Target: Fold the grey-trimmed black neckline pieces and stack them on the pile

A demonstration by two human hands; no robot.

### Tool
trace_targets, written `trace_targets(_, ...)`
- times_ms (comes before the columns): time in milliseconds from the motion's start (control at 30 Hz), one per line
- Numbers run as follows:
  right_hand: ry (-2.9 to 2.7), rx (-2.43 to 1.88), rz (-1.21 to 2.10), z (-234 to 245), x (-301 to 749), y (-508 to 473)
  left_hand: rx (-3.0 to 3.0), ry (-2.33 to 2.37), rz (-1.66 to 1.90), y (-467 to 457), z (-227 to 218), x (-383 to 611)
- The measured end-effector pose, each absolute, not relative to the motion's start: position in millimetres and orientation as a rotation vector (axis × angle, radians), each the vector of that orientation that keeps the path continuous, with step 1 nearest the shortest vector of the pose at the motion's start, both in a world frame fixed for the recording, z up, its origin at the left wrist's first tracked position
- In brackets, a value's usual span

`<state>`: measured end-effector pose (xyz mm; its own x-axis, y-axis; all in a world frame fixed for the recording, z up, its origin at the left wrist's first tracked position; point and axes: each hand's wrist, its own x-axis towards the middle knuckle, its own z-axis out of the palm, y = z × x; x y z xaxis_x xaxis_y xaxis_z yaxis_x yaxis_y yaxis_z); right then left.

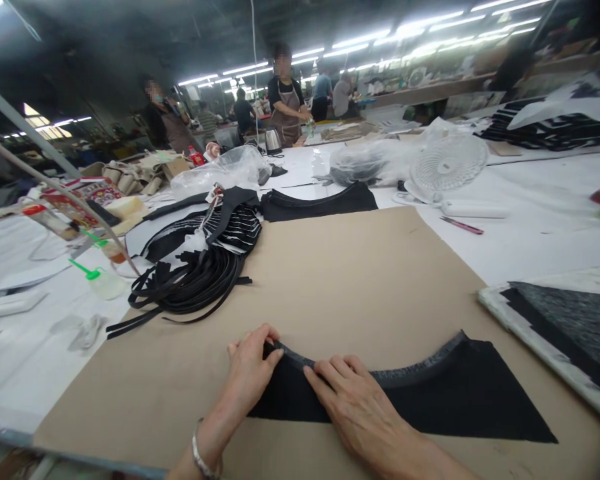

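Observation:
A black fabric piece (pixel 450 397) with a curved upper edge lies flat on brown paper (pixel 340 280) in front of me. A dark grey speckled strip (pixel 405 377) runs along that curve. My left hand (pixel 253 363) pinches the left end of the curved edge between thumb and fingers. Flat on the cloth, my right hand (pixel 347 393) presses near the middle of the curve, its fingertips on the strip. Part of the fabric is hidden under both hands. Another black curved piece (pixel 320 203) lies at the paper's far edge.
A bundle of black strips (pixel 195 287) lies left, with striped fabric (pixel 235 227) behind it. Green-tipped bottles (pixel 100 280) stand further left. A pink cutter (pixel 463 225) and small white fan (pixel 447 167) are at back right. A board with grey fabric (pixel 570 327) sits right. Several people work beyond.

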<state>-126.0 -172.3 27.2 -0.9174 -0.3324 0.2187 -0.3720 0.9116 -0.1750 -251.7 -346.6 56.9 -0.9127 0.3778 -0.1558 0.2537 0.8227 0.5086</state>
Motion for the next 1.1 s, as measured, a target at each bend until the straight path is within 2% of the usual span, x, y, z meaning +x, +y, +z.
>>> trace_targets(1100,-2.843,0.518,0.391,22,-129,-167,0.276,2.637,1.117,-360,44,-277)
